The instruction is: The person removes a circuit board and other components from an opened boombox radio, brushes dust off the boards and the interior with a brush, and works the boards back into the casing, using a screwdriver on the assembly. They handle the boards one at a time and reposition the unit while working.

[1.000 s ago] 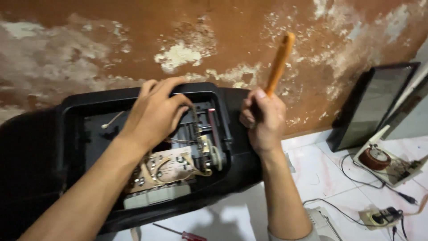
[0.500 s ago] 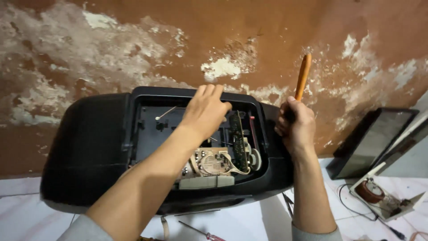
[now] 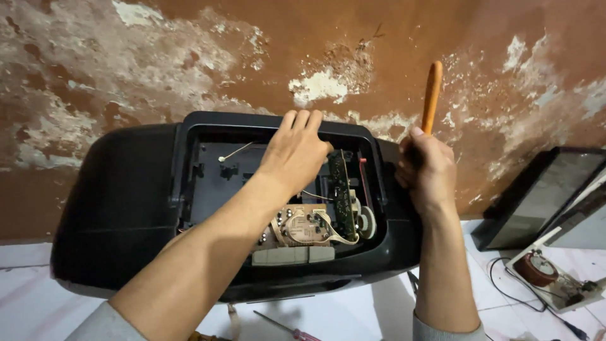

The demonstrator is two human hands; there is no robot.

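Casing: black plastic housing (image 3: 120,208) of an opened audio set lies on its side against a peeling brown wall (image 3: 189,57), directly under both hands, its rectangular opening facing the camera.
Left hand: left hand (image 3: 295,151) reaches into the opening, fingers close together and curled over the far rim, palm resting above the internals; it grips no loose part that can be seen.
Right hand: right hand (image 3: 428,169) is closed in a fist around an orange-handled tool (image 3: 432,95), handle pointing up; the tip is hidden behind the hand and the casing edge.
Internals: tan circuit board (image 3: 303,226) sits just below the left wrist, an upright green board (image 3: 341,189) between the two hands.
Handling: shell looks bulky, stiff and smooth, likely to slide on tile, so the opening's rim seems the safest hold; the boards and thin wires look fragile and are best left ungripped.
Nearby: red-handled screwdriver (image 3: 287,328) lies on the white floor (image 3: 328,316) below the forearms; dark flat panel (image 3: 536,196) leans right of the right hand.
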